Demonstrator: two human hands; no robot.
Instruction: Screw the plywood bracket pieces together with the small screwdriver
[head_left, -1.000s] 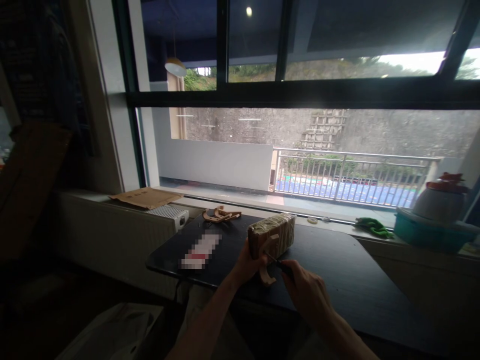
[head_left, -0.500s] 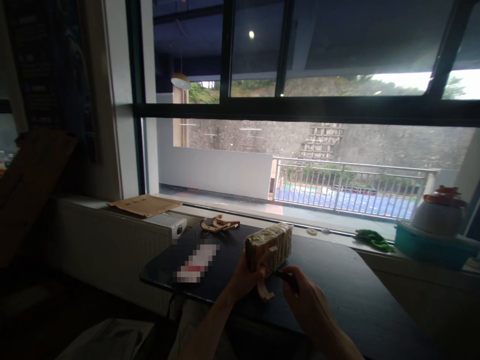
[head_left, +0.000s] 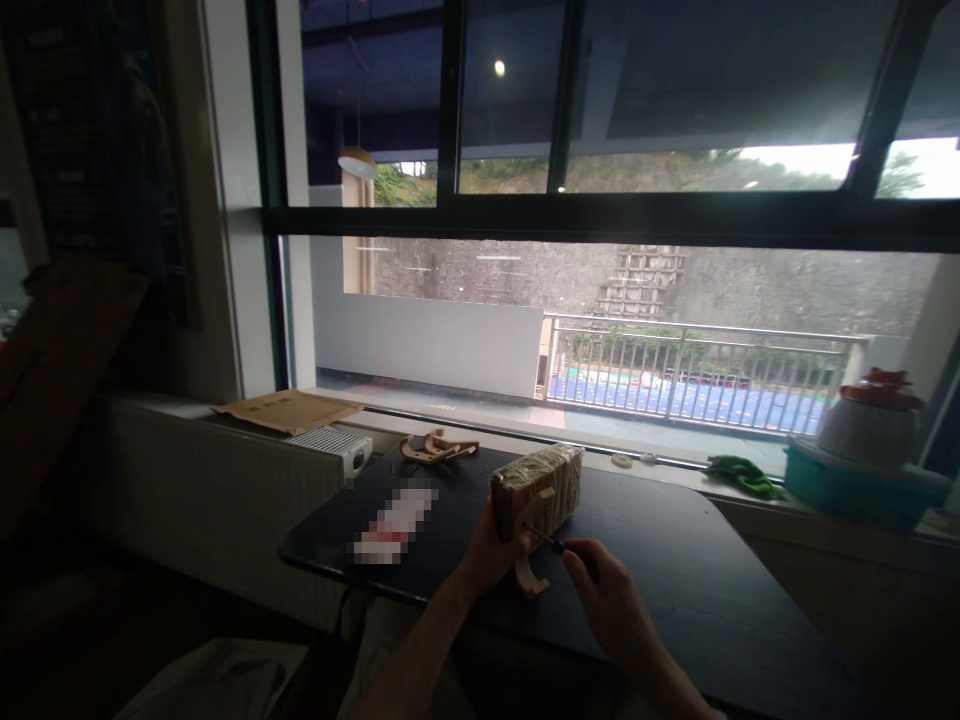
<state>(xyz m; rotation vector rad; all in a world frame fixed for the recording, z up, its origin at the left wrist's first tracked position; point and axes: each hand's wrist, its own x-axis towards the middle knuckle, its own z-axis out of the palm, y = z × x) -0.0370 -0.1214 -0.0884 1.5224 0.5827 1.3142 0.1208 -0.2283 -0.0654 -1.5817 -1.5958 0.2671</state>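
A box-shaped wooden block (head_left: 556,490), bound round with pale cord and something like clear wrap, rests on the dark table. My left hand (head_left: 491,548) presses a curved wooden piece (head_left: 531,578) against the near end of the block, fingers wrapped round both. A screwdriver (head_left: 556,546) with a black handle and thin shaft is in my right hand (head_left: 604,580), whose fingers close on the handle. Its shaft points left to the curved piece; the tip meets it near my left thumb. Any screw there is too small to make out.
More curved wooden pieces (head_left: 439,447) lie at the table's (head_left: 675,580) back left, near a blurred white-and-red packet (head_left: 396,527). Along the window sill sit a brown envelope (head_left: 289,410), a green cloth (head_left: 744,477) and a teal basin (head_left: 862,485) bearing a white container (head_left: 870,425).
My right hand has shifted slightly and its grip on the screwdriver handle has changed. The block, curved piece and left hand stay nearly where they were. The view has moved a little.
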